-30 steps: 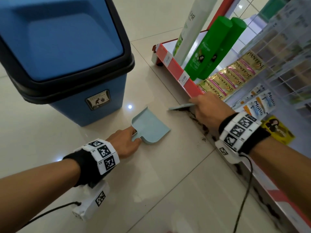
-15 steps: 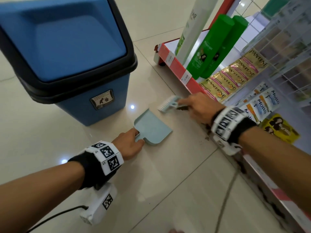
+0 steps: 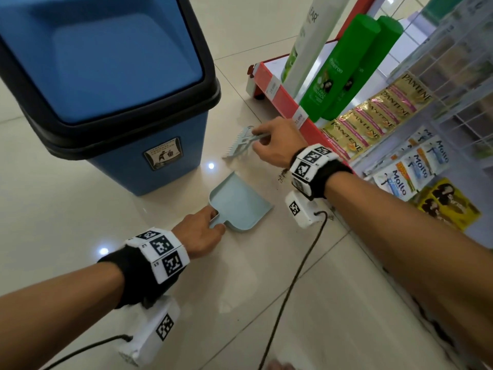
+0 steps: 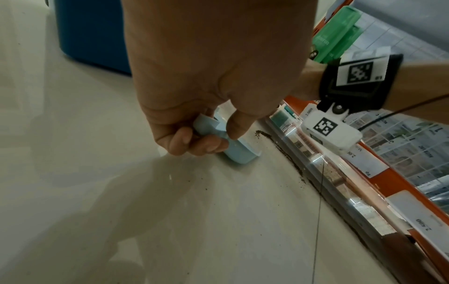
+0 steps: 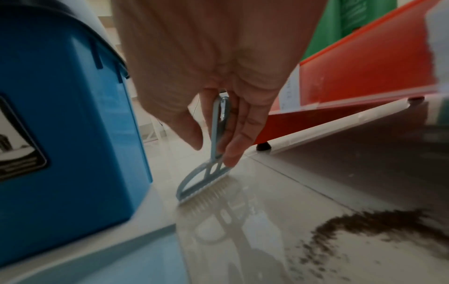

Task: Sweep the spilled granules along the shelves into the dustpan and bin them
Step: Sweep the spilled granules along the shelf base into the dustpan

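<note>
Light plastic brush (image 3: 238, 145) pinched by its thin handle in my right hand (image 3: 274, 142).
My left hand (image 3: 198, 235) grips the stiff dustpan (image 3: 240, 206) stub; loose granules (image 5: 364, 226) lie at its 2 o'clock.

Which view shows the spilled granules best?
The right wrist view: the granules lie close and unblocked on the floor. The left wrist view shows them as a thin line along the shelf base; the head view shows only specks by the right wrist.

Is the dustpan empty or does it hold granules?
Empty: the dustpan shows a bare pale-blue surface, while the granules lie on the floor.
</note>
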`<state>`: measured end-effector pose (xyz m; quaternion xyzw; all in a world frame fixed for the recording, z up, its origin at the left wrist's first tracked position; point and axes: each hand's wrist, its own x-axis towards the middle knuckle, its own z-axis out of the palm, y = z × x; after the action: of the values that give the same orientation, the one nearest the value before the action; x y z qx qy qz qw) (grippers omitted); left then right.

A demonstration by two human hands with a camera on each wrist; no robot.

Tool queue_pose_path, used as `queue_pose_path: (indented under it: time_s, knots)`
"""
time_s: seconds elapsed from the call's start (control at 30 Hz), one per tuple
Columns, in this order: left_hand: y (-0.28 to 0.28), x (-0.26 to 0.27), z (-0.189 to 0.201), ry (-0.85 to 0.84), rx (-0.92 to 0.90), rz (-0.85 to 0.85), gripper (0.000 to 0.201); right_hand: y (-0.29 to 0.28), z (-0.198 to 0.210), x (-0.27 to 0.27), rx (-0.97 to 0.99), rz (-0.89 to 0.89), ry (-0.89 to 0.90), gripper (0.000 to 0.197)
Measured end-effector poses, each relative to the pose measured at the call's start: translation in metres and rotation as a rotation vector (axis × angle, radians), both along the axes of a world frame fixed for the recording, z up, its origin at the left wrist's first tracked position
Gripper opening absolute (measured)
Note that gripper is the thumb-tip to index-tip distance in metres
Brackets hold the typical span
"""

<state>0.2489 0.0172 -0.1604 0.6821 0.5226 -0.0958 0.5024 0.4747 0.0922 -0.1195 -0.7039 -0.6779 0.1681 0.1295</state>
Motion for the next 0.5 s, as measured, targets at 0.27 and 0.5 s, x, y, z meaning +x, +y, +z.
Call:
queue_pose_path:
  time_s: [0.27, 0.5]
  knots:
    - [0.004, 0.004, -0.001, -0.025, 0.007, 0.002, 0.045, -0.088, 0.019, 0.06, -0.255, 0.098, -0.322, 0.027]
    - [0.008, 0.021, -0.001, -0.04, 0.002, -0.001, 0.049, -0.082, 0.028, 0.054, -0.006, 0.044, -0.2, 0.025]
